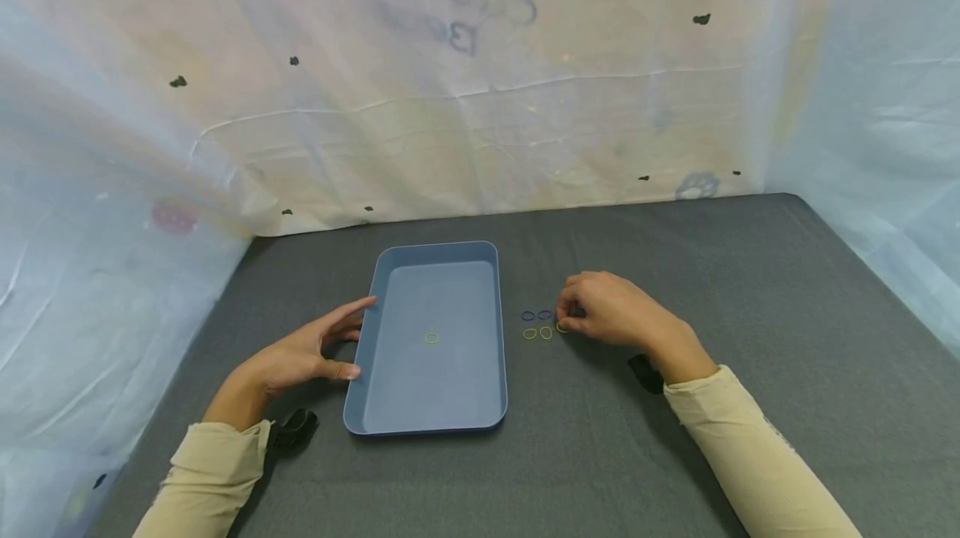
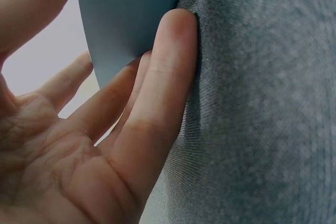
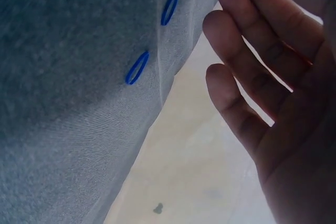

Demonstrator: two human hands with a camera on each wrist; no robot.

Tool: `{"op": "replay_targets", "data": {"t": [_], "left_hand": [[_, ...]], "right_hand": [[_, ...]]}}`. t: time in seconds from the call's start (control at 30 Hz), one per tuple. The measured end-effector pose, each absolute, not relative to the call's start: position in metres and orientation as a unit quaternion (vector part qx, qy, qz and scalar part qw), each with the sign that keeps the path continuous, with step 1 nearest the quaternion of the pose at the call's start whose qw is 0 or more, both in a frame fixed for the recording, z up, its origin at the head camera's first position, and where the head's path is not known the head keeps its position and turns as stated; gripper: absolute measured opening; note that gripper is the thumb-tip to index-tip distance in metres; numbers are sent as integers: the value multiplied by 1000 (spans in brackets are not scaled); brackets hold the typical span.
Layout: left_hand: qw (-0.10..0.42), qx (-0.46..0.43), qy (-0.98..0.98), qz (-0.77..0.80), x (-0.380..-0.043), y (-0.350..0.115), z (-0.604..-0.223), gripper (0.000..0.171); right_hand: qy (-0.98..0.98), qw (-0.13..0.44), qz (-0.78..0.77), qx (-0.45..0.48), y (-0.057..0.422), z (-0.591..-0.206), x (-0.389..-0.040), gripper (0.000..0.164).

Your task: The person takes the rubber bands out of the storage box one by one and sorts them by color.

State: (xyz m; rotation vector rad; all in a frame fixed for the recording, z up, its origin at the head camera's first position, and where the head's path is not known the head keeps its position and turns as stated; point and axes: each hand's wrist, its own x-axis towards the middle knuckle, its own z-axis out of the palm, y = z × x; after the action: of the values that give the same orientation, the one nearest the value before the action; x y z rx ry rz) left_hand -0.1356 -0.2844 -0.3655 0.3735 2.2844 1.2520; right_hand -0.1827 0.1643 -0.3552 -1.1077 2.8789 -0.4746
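A blue-grey tray (image 1: 423,388) lies on the dark cloth, with one yellow rubber band (image 1: 431,338) inside it. My left hand (image 1: 303,352) rests its thumb and extended fingers against the tray's left side. Right of the tray are two yellow bands (image 1: 530,334) and, behind them, a row of blue rubber bands (image 3: 137,68). With thumb and forefinger my right hand (image 1: 613,309) pinches another yellow rubber band (image 1: 562,328) at the right end of the yellow row. Its fingertips partly cover that band, and the pinch lies outside the right wrist view.
Grey cloth (image 1: 750,296) covers the table. Pale printed sheeting (image 1: 480,146) hangs behind it and along both sides. A black wrist strap (image 1: 292,431) sits at the left cuff, another (image 1: 645,373) at the right.
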Motion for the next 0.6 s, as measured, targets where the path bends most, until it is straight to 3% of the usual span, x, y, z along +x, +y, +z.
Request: {"op": "replay_targets", "data": {"t": [0.6], "left_hand": [[252, 134, 844, 455, -135, -285, -366, 102]], "right_hand": [[925, 13, -135, -355, 166, -361, -183, 13]]}}
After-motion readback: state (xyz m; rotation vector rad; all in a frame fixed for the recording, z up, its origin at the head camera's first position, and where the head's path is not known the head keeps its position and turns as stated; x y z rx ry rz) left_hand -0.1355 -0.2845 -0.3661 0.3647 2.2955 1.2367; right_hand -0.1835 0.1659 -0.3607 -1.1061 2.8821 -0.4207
